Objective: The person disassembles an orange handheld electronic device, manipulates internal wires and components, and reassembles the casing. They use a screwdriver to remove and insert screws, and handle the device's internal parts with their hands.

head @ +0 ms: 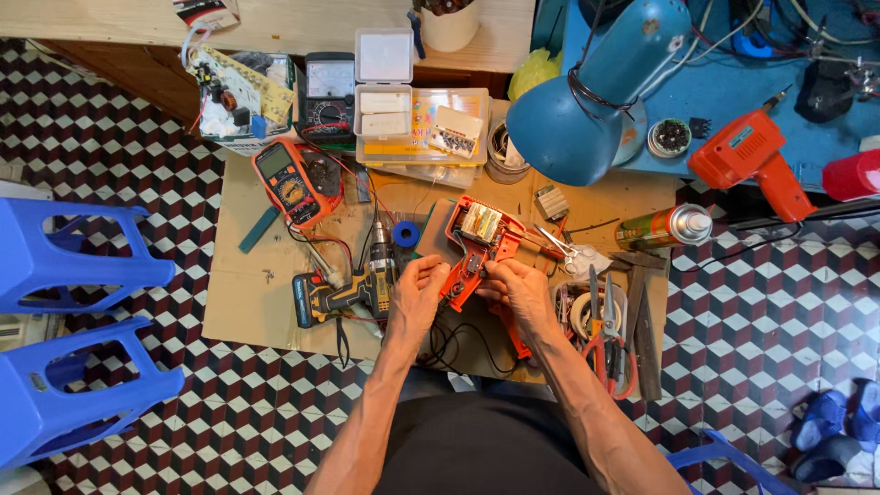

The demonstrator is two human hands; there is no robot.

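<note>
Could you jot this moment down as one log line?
left hand: holds opened orange tool | right hand: fingers at its open innards | nearby: cordless drill, orange multimeter, blue lamp

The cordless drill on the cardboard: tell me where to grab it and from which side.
Grip the cordless drill by its dark handle, the narrow waist between the battery end at the left and the yellow motor body. It lies flat on the cardboard, so come from above. The left hand sits close by its chuck end, on the orange tool.
</note>
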